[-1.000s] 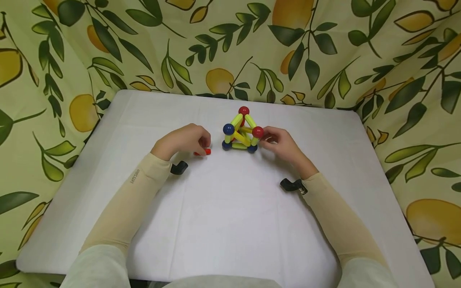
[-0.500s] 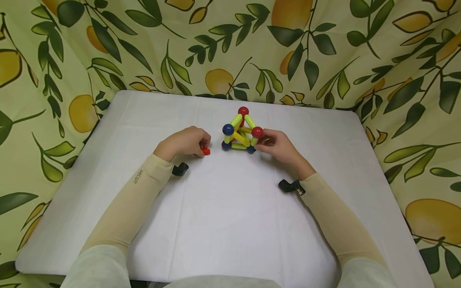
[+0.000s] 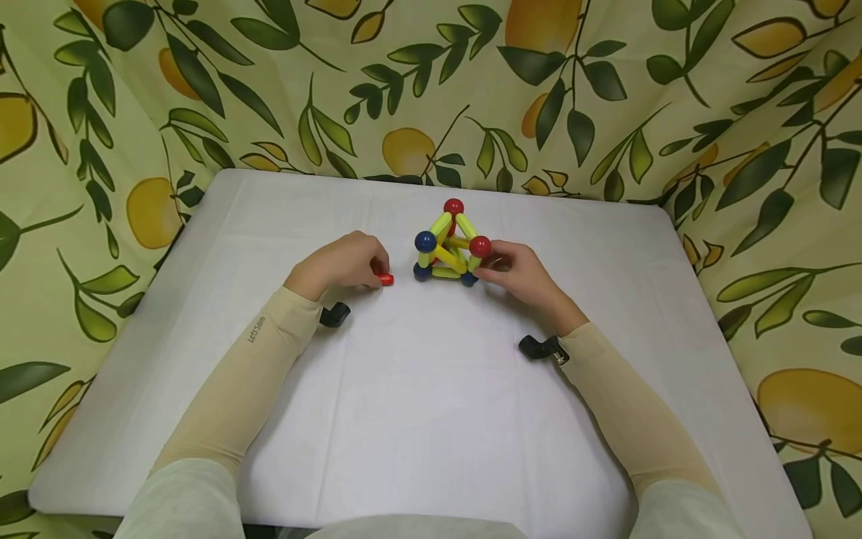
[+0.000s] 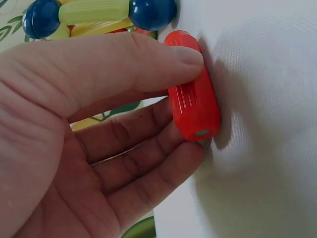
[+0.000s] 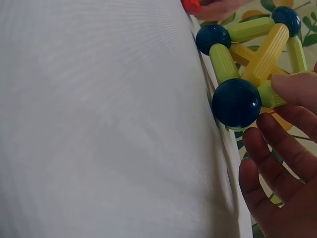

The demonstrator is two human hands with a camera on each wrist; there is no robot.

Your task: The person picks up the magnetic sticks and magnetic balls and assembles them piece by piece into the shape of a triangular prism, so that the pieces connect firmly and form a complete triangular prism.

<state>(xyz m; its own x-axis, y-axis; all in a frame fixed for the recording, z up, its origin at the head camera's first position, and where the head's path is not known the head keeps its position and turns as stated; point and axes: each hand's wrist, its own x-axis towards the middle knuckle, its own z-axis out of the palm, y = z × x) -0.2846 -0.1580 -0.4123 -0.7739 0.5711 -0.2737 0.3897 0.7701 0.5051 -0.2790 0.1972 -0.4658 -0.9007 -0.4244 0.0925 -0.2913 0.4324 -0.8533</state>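
Observation:
Left of the centre of the table in the head view, my left hand (image 3: 340, 263) pinches a short red magnetic stick (image 4: 195, 109). Its ribbed side and a small metal disc at one end show in the left wrist view. A frame of magnetic sticks and balls (image 3: 450, 260) stands just right of that hand, apart from it. It has yellow and light-green sticks, blue balls at the base and red balls higher up. My right hand (image 3: 528, 275) grips the frame's right side; thumb and fingers pinch a light-green stick (image 5: 269, 94) beside a blue ball (image 5: 237, 103).
A white cloth (image 3: 431, 404) covers the table. Behind it hangs a curtain (image 3: 269, 82) printed with leaves and fruit. Black wrist cameras (image 3: 334, 314) are strapped under both forearms.
My left fingers have closed in on the red stick, which has shifted slightly. My right hand has moved a little left and lower on the frame, which stays almost in place.

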